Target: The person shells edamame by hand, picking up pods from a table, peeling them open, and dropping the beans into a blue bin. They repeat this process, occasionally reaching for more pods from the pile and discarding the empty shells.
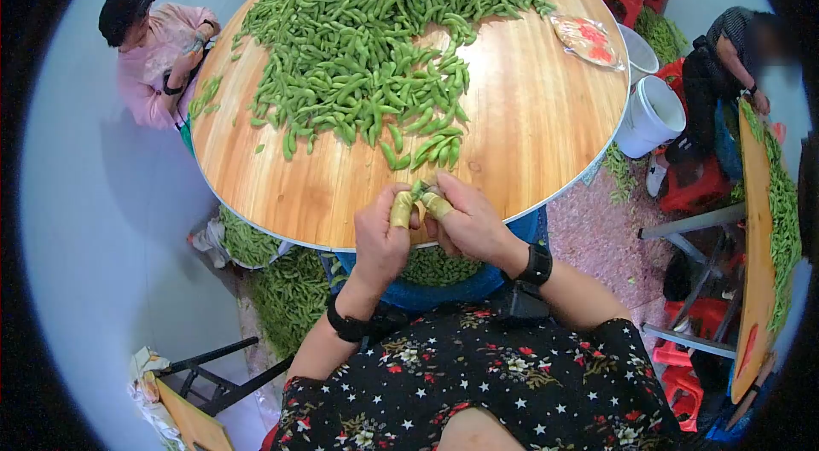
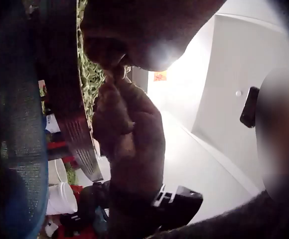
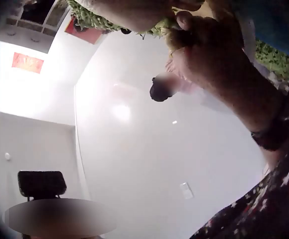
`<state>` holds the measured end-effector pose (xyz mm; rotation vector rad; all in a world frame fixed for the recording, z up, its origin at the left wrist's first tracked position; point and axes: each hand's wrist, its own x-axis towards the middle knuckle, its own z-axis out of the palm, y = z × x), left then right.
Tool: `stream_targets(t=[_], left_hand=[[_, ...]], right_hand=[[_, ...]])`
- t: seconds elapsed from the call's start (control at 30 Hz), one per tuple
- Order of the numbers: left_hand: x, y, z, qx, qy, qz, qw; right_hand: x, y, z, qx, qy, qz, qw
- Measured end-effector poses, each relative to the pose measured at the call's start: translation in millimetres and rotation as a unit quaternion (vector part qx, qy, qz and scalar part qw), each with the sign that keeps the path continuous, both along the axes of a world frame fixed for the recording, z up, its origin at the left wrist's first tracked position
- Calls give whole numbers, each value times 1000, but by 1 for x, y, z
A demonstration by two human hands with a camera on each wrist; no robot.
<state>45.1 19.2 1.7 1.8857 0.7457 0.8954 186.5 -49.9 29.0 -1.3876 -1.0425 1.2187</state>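
My left hand [image 1: 380,233] and right hand [image 1: 471,219] meet at the near edge of the round wooden table [image 1: 529,127]. Between their fingertips they pinch a green soybean pod [image 1: 419,189], mostly covered by the fingers. Yellowish wraps cover both thumbs. Just beyond the hands, a few loose pods [image 1: 437,149] lie at the front of a large heap of green pods [image 1: 341,67]. In the left wrist view, the fingers of both hands come together, dark against the light. The right wrist view shows the left hand [image 3: 209,55] with its wrapped thumb.
Below the table edge, a blue tub [image 1: 465,285] contains more pods. A plastic-wrapped packet [image 1: 589,41] lies on the table's right side. White buckets [image 1: 653,118] stand to the right. One person in pink [image 1: 153,67] sits at left; another works at a second table [image 1: 755,255] at right.
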Motion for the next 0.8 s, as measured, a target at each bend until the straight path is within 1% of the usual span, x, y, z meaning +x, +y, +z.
stream_targets(t=[0.03,0.07,0.1,0.13,0.17,0.2,0.23,0.27,0.3,0.33,0.37,0.43,0.47,0.5,0.53,0.57,0.63,0.67,0.73,0.77,0.8], left_hand=[[-1,7,-4,-74,-16,-11,997],[-2,12,-7,-108,-25,-20,994],[-1,14,-6,-107,-25,-21,994],[0,15,-5,-94,0,-14,995],[0,16,-4,-81,24,-7,996],[-1,17,-4,-81,25,-7,996],[-2,18,-5,-28,54,3,998],[-2,18,-5,25,84,12,996],[-2,16,-4,23,85,11,996],[0,13,1,79,78,1,994],[0,11,3,135,71,-7,988],[-3,12,1,143,69,-24,987],[-4,12,0,152,67,-39,985],[-6,13,1,151,67,-38,986],[-8,13,4,159,65,-57,984],[-9,13,6,168,62,-75,981],[-10,11,8,148,74,-74,983],[-10,10,9,127,87,-74,985],[-9,8,8,124,91,-65,986],[-7,8,8,119,96,-53,987],[-7,8,6,120,96,-54,987]], right_hand=[[0,2,0,26,-46,-7,999],[1,4,-6,27,-46,-9,999],[2,8,-15,67,-112,-21,991],[2,11,-20,107,-178,-33,978],[4,10,-24,108,-177,-34,978],[6,8,-22,121,-209,-38,970],[7,7,-20,134,-241,-42,960],[7,7,-17,132,-241,-43,961],[8,9,-13,187,-263,-72,944],[9,9,-12,240,-284,-101,923],[10,10,-12,238,-284,-102,923],[12,12,-14,256,-320,-65,910],[14,12,-12,256,-320,-65,910],[16,11,-8,216,-292,-31,931],[17,11,-7,175,-262,2,949],[17,13,-7,175,-261,2,949],[18,16,-13,122,-204,16,971],[17,18,-20,122,-204,15,971],[15,23,-29,186,-252,-39,949],[15,22,-29,187,-253,-40,948],[13,20,-22,82,-86,-51,992]])
